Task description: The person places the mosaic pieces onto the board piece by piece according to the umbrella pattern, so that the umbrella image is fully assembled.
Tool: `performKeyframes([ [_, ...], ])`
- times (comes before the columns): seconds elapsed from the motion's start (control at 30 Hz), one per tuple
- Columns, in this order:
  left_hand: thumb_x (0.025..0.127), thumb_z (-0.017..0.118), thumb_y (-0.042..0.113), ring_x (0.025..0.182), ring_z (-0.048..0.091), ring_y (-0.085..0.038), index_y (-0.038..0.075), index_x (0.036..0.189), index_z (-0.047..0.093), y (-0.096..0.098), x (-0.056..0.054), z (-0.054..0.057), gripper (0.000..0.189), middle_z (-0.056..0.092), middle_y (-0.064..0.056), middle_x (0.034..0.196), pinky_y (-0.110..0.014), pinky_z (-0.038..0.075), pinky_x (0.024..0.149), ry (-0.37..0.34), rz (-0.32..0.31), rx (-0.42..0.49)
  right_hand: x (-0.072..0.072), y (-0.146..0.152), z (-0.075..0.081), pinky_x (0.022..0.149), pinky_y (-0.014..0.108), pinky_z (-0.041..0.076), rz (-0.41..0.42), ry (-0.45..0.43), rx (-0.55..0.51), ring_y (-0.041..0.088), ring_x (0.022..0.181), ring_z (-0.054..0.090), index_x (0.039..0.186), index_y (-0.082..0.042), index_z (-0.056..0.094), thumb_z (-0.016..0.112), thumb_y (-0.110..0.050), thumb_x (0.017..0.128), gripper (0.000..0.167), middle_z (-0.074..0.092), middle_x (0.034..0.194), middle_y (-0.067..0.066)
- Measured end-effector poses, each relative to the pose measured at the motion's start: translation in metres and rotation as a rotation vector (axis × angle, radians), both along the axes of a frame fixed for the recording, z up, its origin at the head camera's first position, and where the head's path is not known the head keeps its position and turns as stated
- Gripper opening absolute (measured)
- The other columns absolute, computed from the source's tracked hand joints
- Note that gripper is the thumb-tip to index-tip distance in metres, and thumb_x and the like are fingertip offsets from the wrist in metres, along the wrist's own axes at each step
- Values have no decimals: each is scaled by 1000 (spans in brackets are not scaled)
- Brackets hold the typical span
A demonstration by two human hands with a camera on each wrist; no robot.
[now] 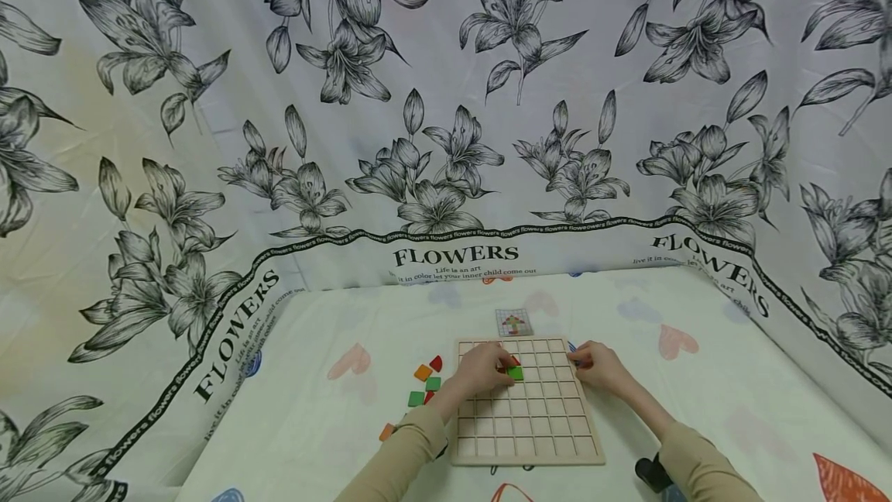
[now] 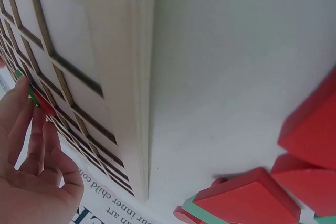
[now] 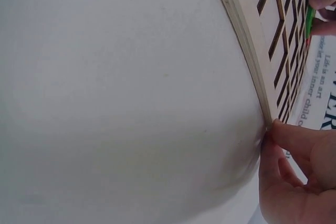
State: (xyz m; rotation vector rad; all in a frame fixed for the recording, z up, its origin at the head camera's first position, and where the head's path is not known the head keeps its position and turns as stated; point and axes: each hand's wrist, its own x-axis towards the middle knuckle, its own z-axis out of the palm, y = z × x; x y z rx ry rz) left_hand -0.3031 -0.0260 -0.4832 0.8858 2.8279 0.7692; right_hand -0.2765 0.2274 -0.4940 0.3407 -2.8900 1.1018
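Observation:
A wooden grid board (image 1: 527,461) lies flat on the table between both hands. My left hand (image 1: 482,372) reaches over its upper part and pinches a green square tile (image 1: 516,373) between thumb and fingers, at the grid cells. Right behind that tile sits a red piece (image 2: 44,103), partly covered by the fingers. At the board's right edge, my right hand (image 1: 601,366) grips the rim between thumb and fingertips, plainest in the right wrist view. A small card (image 1: 512,322) with a coloured tree-like pattern on a grid lies just beyond the board.
Left of the board are several loose pieces, among them an orange tile (image 1: 422,372), a green tile (image 1: 416,399) and a red piece (image 1: 436,363); my left forearm partly hides them. A dark object (image 1: 651,474) shows by the right sleeve. Flower-printed curtain (image 1: 446,177) surrounds the table.

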Motion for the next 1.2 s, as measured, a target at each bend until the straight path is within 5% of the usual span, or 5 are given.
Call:
performKeyframes([
  [0.73, 79, 77, 18, 78, 60, -9, 13, 95, 74, -3, -2, -1, 17, 67, 0, 94, -20, 46, 67, -24, -16, 58, 2, -2, 3, 65, 28, 47, -7, 0, -4, 24, 83, 59, 109, 11, 66, 65, 6, 76, 33, 61, 102, 19],
  [1.03, 86, 69, 12, 80, 59, -18, 2, 105, 69, -27, -3, 9, 22, 67, -13, 99, -22, 46, 67, -105, -47, 232, 2, -2, 2, 65, 29, 46, -1, 3, 5, 24, 83, 58, 108, 11, 66, 66, 6, 76, 33, 61, 103, 20],
  [1.2, 87, 67, 12, 80, 60, -20, 0, 106, 69, -48, -10, 10, 22, 67, -14, 98, -23, 47, 67, -128, 9, 296, 2, -1, 1, 64, 27, 45, 0, 5, 3, 23, 84, 57, 109, 11, 66, 66, 6, 76, 33, 61, 104, 19],
])
